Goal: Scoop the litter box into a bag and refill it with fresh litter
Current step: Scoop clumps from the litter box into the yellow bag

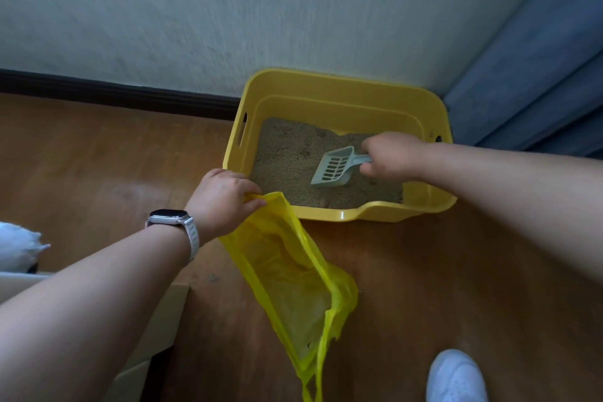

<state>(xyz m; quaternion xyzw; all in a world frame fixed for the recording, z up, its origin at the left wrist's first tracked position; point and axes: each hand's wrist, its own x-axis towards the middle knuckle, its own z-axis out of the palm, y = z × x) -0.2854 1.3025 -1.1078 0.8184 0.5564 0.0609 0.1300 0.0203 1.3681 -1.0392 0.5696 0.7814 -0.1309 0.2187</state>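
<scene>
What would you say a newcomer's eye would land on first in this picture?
The bright yellow litter box against the wall, holding sandy litter, stands out first. Inside it, the right hand grips a pale grey slotted scoop lying on the litter. Just in front of the box's near left corner, the left hand holds a translucent yellow bag by its top edge.

Brown wood-grain floor (pixel 424 271) meets a pale textured wall (pixel 228 10) along a dark skirting board (pixel 114 92). Blue pleated fabric (pixel 538 75) hangs at far right. White shoe (pixel 456 375) at bottom edge. White fluffy item (pixel 16 246), unidentified, at left edge.
</scene>
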